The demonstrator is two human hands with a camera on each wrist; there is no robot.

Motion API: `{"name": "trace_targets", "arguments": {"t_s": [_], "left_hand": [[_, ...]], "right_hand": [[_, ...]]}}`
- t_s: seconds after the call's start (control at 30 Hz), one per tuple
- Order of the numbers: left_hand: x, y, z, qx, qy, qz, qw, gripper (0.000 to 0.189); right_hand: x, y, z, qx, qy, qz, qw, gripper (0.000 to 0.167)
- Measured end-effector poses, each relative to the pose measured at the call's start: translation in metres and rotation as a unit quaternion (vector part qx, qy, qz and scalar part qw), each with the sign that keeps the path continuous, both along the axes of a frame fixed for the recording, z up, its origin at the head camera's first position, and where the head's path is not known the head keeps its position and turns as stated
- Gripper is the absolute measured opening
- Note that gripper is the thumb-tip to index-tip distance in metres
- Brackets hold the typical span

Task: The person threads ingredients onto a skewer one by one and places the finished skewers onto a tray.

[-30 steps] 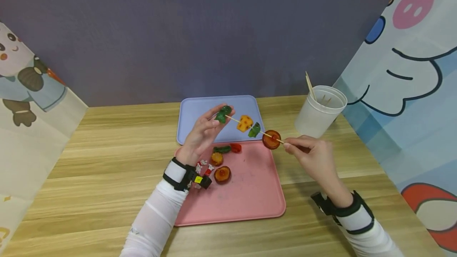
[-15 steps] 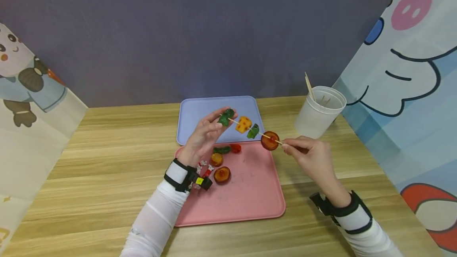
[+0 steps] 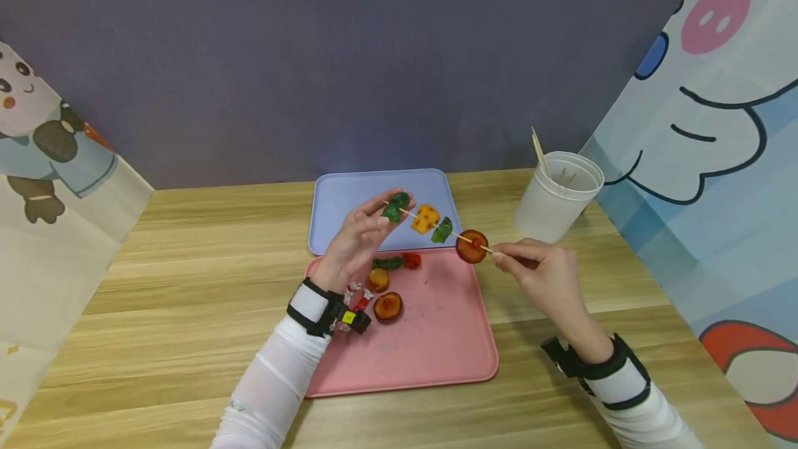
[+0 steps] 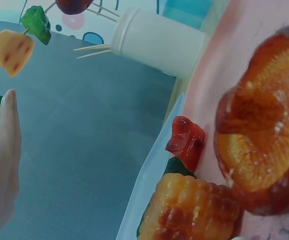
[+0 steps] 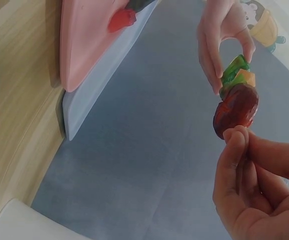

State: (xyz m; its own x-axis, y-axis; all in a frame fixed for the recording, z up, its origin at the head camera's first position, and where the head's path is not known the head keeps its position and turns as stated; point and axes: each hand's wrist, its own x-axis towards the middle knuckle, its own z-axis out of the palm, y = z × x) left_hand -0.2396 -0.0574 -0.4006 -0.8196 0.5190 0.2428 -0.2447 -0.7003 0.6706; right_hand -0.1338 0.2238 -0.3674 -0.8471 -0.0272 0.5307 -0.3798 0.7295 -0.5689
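Note:
Between the two hands a bamboo skewer [image 3: 408,213] slants above the trays. My right hand [image 3: 548,272] pinches its near end, right beside a brown mushroom piece [image 3: 472,247]. At the other end my left hand [image 3: 358,238] holds a green pepper piece [image 3: 391,212] between thumb and fingers, and the skewer's tip pokes out past it. Threaded between these are a yellow spotted cheese-like piece [image 3: 425,219] and a second green piece [image 3: 442,230]. The left wrist view shows the cheese-like piece [image 4: 13,52] apart from its neighbours; from the right wrist the mushroom [image 5: 237,111] overlaps the rest.
A pink tray [image 3: 430,345] bears another mushroom [image 3: 388,307], a corn piece [image 3: 377,279], a green piece [image 3: 388,262], a red piece [image 3: 411,260] and red-white bits [image 3: 364,298] partly behind the left wrist. Behind lies a blue tray [image 3: 330,189]. A white cup [image 3: 551,203] with skewers stands right.
Over the last second both hands and the loaded skewer have shifted slightly down in view. The skewer's tip now shows beyond the green pepper piece. The grips look the same.

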Motion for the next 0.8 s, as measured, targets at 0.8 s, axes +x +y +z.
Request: {"name": "trace_targets", "arguments": {"t_s": [0.8], "left_hand": [[0.006,0.011,-0.005,-0.062,-0.023,-0.003,0.9978,0.043]], "right_hand": [[0.0,-0.003,-0.003,0.002,-0.006,0.01,0.9999,0.011]]}}
